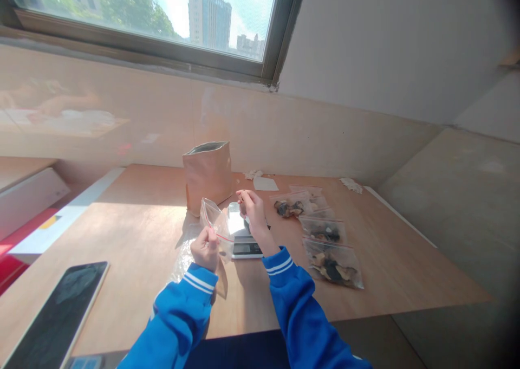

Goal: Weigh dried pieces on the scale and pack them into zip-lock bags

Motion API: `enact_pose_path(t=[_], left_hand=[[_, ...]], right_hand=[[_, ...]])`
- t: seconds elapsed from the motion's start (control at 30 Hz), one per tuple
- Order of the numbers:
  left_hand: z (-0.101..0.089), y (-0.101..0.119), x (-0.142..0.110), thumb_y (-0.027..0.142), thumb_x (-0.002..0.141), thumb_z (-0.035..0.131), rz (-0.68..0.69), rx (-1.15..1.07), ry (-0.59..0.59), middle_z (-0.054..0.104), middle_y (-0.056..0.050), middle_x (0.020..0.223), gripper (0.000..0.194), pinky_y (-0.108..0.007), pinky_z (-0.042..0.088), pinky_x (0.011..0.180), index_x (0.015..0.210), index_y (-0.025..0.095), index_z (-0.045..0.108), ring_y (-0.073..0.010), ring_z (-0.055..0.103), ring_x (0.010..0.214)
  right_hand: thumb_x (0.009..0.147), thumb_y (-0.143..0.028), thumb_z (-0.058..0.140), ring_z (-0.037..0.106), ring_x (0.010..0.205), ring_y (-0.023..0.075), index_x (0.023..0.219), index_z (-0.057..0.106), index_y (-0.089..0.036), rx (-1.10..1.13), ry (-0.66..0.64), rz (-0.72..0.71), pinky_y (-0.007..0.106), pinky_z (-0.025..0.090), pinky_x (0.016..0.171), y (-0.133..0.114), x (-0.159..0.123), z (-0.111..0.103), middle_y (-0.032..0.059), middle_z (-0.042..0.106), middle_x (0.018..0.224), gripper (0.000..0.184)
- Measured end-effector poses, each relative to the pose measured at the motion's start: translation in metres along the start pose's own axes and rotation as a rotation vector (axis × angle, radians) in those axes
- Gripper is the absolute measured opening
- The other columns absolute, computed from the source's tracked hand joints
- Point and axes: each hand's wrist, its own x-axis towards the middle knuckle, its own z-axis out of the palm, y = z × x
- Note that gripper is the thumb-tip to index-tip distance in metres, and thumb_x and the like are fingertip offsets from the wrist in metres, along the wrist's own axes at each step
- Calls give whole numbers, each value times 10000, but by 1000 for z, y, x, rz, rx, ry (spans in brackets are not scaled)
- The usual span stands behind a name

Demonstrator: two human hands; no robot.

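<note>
In my left hand (206,248) is a clear zip bag (216,217) with a red strip along its mouth, held upright and gripped near its edge. My right hand (252,209) hovers over a small digital scale (246,248) with a shiny plate, its fingers pinched together. Whatever sits between those fingers is too small to make out. The scale's display faces me, partly behind my right wrist. Behind the zip bag stands an open brown paper pouch (209,176). More clear plastic (182,260) lies beside my left hand.
Several filled zip bags lie on the right, holding dark brown and tan dried pieces; the nearest bag (335,263) is by my right sleeve. A white paper (266,183) lies at the back. A large dark-screened device (60,315) rests front left. The wooden table (390,271) meets the wall.
</note>
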Motion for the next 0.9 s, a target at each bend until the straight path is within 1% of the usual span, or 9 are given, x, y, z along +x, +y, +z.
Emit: enact_pose_path(t=[0.07,0.17,0.33,0.43,0.5,0.67,0.77,0.83,0.9], left_hand=[[0,4,0,449,895,457,8,10,-4,398,37,441,464,-248,318,488,504,204,404,-108,375,451],[-1,10,-1,431,876,470,6,27,-3,393,39,429,445,-243,325,474,499,211,382,-106,378,443],[-3,9,0,419,847,466,45,71,-29,421,33,414,409,-237,343,456,497,209,433,-107,402,418],[-3,7,1,401,840,478,58,88,-8,460,23,429,374,-236,353,460,527,197,504,-112,429,427],[-2,7,1,410,853,474,51,59,8,435,27,421,403,-236,344,455,507,204,460,-108,411,424],[1,3,-1,476,882,473,5,-43,42,367,51,414,474,-234,304,447,501,212,373,-96,344,414],[2,-2,-2,490,891,485,-8,-99,21,362,56,419,485,-238,295,455,508,206,393,-99,340,417],[2,-4,-3,495,894,490,-13,-116,14,360,55,421,486,-241,289,458,512,207,401,-107,343,421],[2,-5,-3,501,890,498,-14,-110,20,363,51,423,488,-245,284,458,512,208,401,-114,347,427]], right_hand=[[819,-367,565,446,471,87,869,655,-172,78,-186,100,215,316,421,-23,-10,6,-30,559,648,221],[813,-353,613,483,481,88,726,656,-161,-74,-417,139,212,354,444,-45,-23,15,-22,566,612,215],[935,-391,505,552,546,118,679,623,-189,-433,-431,-16,237,408,528,-52,-32,29,-11,610,617,347],[982,-381,413,629,717,148,765,651,-198,-480,-472,-147,261,469,650,-50,-33,31,18,689,787,370],[975,-349,433,655,873,163,932,675,-201,-465,-460,-240,280,499,765,-47,-31,25,39,709,966,287],[956,-280,454,611,1107,178,1097,659,-203,-477,-249,-429,322,468,979,-14,-16,-15,79,668,1150,261],[914,-302,531,486,1290,246,1190,632,-197,-727,-168,-386,418,375,1096,21,-6,-44,130,574,1325,312],[853,-369,632,371,1379,311,1316,558,-186,-904,-205,-301,487,318,1125,42,-3,-58,161,453,1453,503],[832,-411,658,360,1376,329,1392,482,-186,-993,-249,-260,502,320,1114,55,-3,-67,164,430,1469,628]])
